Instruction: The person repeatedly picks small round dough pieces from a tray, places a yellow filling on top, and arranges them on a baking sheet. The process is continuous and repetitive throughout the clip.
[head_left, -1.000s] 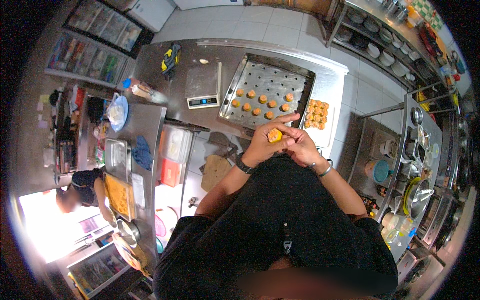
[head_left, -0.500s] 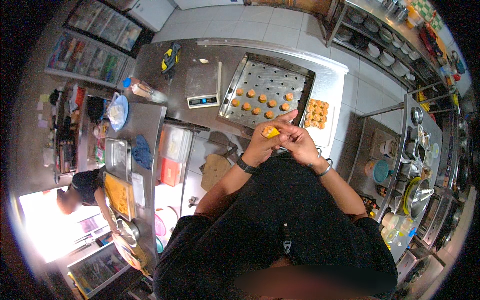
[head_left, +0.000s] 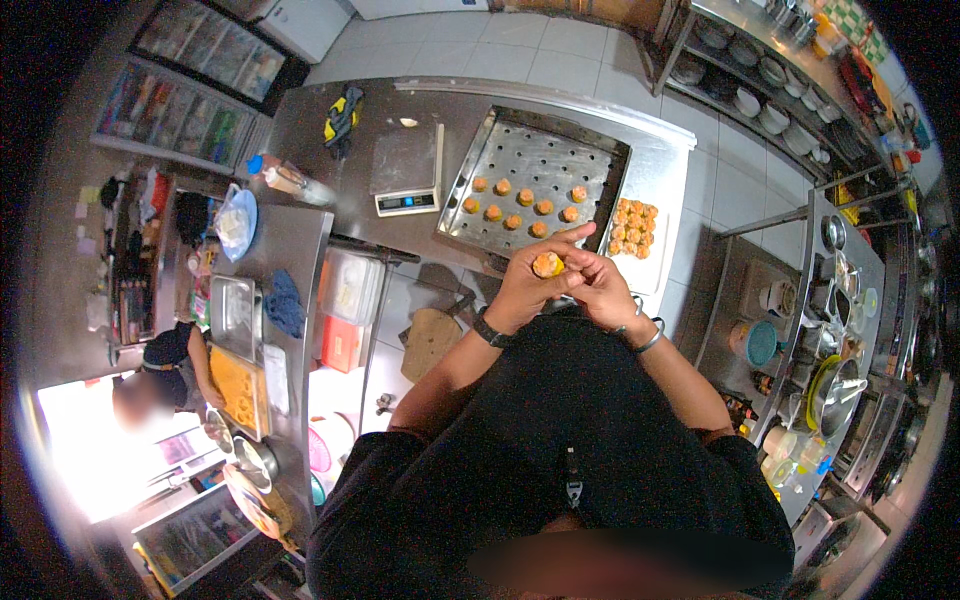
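Observation:
Between my two hands is a small open-topped dumpling [head_left: 547, 264] with a yellow wrapper and orange filling, its filled top facing up. My left hand [head_left: 518, 290] is closed around it, thumb and fingers curled. My right hand [head_left: 600, 293] meets it from the other side, fingertips pinched at the wrapper's edge. Just beyond them lies a perforated metal tray [head_left: 530, 150], where several similar dumplings [head_left: 512, 222] stand spaced apart over its nearer half. To the tray's right, more dumplings [head_left: 632, 230] sit packed close together on a pale surface.
A kitchen scale [head_left: 405, 165] stands left of the tray, with a yellow and black cloth-like item [head_left: 342, 115] behind it. On the left counter are a plastic bottle [head_left: 290, 180], a blue cloth [head_left: 284, 303] and a yellow-filled tray [head_left: 238, 395], which a co-worker's hand [head_left: 214, 396] reaches.
The dumpling has turned in my fingers, so its orange top now faces up rather than its yellow side. At the left, the co-worker's hand has moved from the bowl to the yellow-filled tray.

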